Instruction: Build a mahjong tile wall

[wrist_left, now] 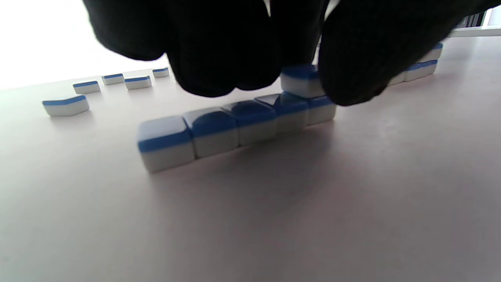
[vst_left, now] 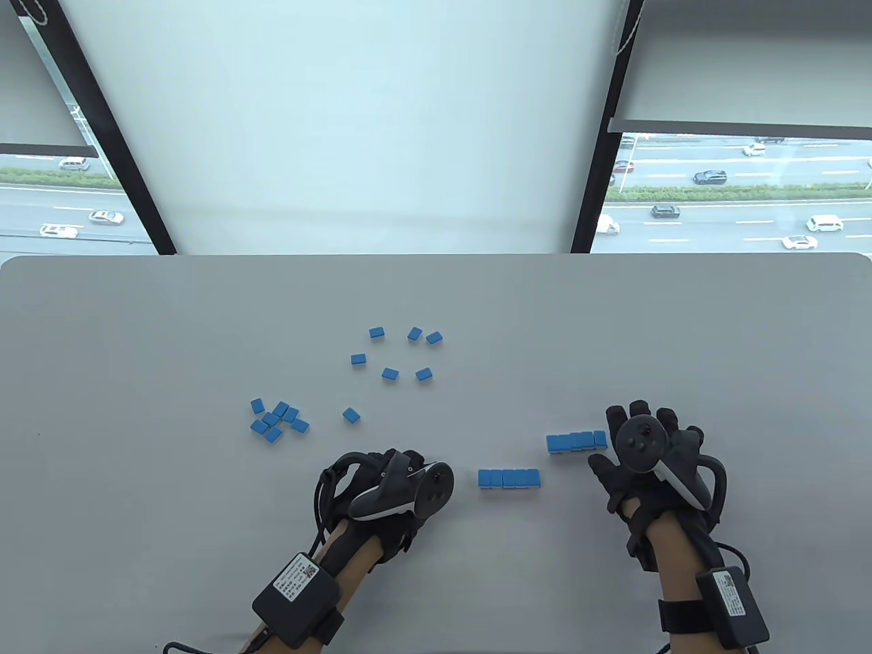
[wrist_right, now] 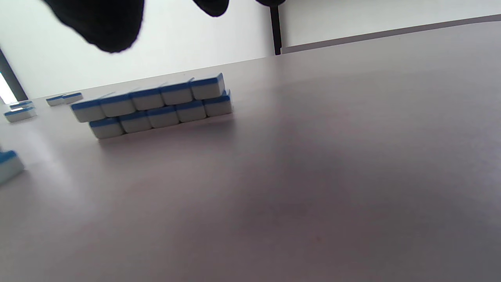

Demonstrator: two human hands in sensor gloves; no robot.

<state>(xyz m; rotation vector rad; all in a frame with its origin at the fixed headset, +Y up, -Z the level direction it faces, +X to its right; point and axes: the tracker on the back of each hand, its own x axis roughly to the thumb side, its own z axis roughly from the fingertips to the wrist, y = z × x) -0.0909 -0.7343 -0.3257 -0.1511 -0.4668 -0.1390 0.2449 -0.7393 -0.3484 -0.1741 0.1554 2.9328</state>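
Big window behind with a blind (vst_left: 354,122) pulled down and a road with cars either side of it, and in front a plain grey table (vst_left: 136,327). Near the front edge, about the middle, there's a single row (vst_left: 509,478) of five blue-backed tiles, side by side and touching. A bit to the right and further back sits a double row (wrist_right: 154,105), five on five, with the top layer shoved slightly left of the bottom one. The right hand (vst_left: 647,456) rests just at that stack's right end, fingers spread wide and flat, not holding anything. The left hand (vst_left: 392,487) is just left of the single row; in its wrist view the fingers (wrist_left: 352,58) pinch one tile (wrist_left: 299,80) from above, right over the far end of that row, can't tell if it's touching down. Loose tiles lie in a clump (vst_left: 277,419) towards the left, and a scatter (vst_left: 398,354) nearer the table's middle.
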